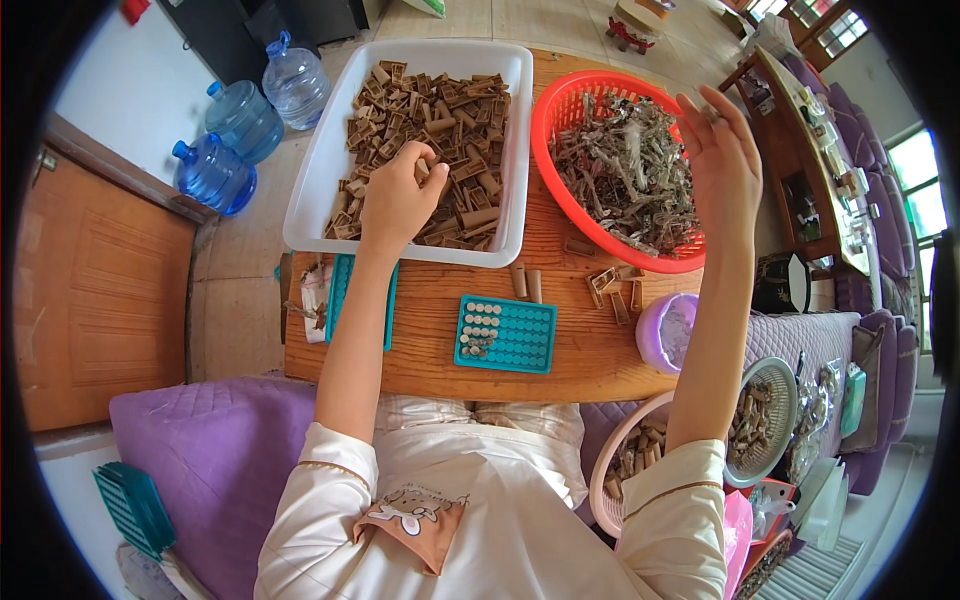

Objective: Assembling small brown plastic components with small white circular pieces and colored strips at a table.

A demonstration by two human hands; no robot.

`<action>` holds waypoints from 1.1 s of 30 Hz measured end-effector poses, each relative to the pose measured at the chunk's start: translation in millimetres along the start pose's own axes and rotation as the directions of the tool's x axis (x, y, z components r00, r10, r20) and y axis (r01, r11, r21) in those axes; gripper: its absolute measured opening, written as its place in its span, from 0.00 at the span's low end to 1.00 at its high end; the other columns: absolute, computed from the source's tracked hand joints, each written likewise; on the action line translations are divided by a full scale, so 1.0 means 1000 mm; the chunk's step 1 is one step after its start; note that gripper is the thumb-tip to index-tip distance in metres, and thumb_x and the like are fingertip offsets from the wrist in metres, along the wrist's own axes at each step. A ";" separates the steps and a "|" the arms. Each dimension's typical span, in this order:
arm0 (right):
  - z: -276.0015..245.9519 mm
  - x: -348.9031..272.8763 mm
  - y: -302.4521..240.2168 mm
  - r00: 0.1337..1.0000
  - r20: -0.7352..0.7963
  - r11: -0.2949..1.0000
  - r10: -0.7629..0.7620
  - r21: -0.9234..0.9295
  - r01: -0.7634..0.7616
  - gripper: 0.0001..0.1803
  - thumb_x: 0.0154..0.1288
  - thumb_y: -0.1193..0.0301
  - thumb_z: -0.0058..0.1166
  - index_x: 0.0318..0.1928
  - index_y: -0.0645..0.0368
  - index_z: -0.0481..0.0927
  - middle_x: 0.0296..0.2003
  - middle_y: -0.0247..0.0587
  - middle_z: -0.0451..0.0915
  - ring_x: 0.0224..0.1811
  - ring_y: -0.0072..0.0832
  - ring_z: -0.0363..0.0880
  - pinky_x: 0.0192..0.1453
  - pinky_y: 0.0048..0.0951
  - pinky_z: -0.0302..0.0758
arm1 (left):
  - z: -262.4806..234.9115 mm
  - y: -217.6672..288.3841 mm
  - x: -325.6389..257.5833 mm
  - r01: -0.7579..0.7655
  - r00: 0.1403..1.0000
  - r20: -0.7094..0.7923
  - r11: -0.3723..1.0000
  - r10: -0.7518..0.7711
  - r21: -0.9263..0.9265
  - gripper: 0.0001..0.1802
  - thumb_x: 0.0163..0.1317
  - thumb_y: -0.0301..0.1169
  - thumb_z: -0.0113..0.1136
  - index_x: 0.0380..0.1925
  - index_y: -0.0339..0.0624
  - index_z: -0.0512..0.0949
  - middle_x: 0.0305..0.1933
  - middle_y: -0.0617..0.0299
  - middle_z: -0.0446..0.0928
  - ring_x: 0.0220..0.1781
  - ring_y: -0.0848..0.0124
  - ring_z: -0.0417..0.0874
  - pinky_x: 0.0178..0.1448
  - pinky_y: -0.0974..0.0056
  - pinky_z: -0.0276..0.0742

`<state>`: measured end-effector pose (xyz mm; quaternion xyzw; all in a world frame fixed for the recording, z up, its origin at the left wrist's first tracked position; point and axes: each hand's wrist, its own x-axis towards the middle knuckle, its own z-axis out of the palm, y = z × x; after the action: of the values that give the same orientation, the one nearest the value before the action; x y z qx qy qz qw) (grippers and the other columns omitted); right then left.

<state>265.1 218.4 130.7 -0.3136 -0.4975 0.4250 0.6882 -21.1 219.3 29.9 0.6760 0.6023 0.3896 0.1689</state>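
Observation:
My left hand (400, 198) hangs over the white tub (518, 150), its fingers curled and the thumb closed against them. What it pinches, if anything, blends with the heap of brown plastic pieces (400, 112) behind it. My right hand (722, 150) is raised at the right rim of the red basket (560, 187), fingers stretched up and apart. A small greyish spot shows between these fingers; I cannot make it out. Crumpled silvery-grey strips (625, 170) fill the basket. Near me on the table lies a teal tray (525, 335), with small round whitish pieces (482, 320) in its left part.
Loose brown pieces (603, 285) lie before the basket. A purple-rimmed bowl (652, 335) stands at the wooden table's (420, 372) right edge. Another teal tray (345, 290) sits under my left forearm. At my right are a pink basket (603, 480) and a grey basket (787, 420).

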 end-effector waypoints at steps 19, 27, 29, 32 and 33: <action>0.056 -0.149 -0.014 0.879 0.477 0.740 0.012 -0.595 0.313 0.11 0.42 0.85 0.55 0.29 0.61 0.73 0.28 0.38 0.72 0.28 0.27 0.74 0.30 0.24 0.71 | -0.021 0.096 -0.132 -0.001 0.983 0.131 0.718 0.129 -0.696 0.13 0.50 0.35 0.61 0.35 0.42 0.76 0.24 0.62 0.73 0.20 0.78 0.67 0.25 0.74 0.64; 0.071 -0.188 -0.011 0.899 0.427 0.669 -0.096 -0.641 0.376 0.12 0.40 0.84 0.58 0.29 0.60 0.75 0.23 0.36 0.72 0.22 0.27 0.71 0.23 0.24 0.69 | -0.025 0.089 -0.171 0.303 0.940 0.335 0.623 -0.069 -0.721 0.11 0.45 0.23 0.63 0.32 0.37 0.75 0.25 0.67 0.75 0.17 0.86 0.61 0.21 0.79 0.56; 0.070 -0.192 -0.011 0.882 0.468 0.638 -0.051 -0.664 0.389 0.13 0.40 0.83 0.58 0.30 0.60 0.76 0.23 0.35 0.72 0.21 0.26 0.70 0.23 0.23 0.68 | -0.026 0.085 -0.174 0.348 0.924 0.371 0.597 -0.089 -0.723 0.10 0.45 0.22 0.63 0.29 0.36 0.75 0.24 0.67 0.76 0.16 0.86 0.60 0.21 0.80 0.55; 0.072 -0.192 -0.009 0.890 0.455 0.700 -0.026 -0.627 0.341 0.13 0.39 0.85 0.57 0.30 0.62 0.76 0.22 0.37 0.71 0.19 0.24 0.69 0.21 0.20 0.66 | -0.024 0.081 -0.179 0.370 0.917 0.386 0.566 -0.097 -0.736 0.15 0.44 0.22 0.64 0.33 0.37 0.72 0.22 0.68 0.73 0.18 0.87 0.59 0.22 0.80 0.55; 0.072 -0.194 -0.010 0.890 0.454 0.701 -0.024 -0.627 0.339 0.13 0.39 0.85 0.57 0.30 0.62 0.76 0.22 0.37 0.71 0.19 0.24 0.69 0.21 0.20 0.66 | -0.021 0.078 -0.182 0.343 0.932 0.356 0.458 -0.062 -0.820 0.17 0.47 0.27 0.63 0.38 0.40 0.69 0.25 0.67 0.71 0.20 0.86 0.61 0.24 0.79 0.57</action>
<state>171.1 40.6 80.5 -0.3982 -0.7822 0.1925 0.4389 22.5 25.4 39.3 0.4657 0.3679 0.5190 0.6152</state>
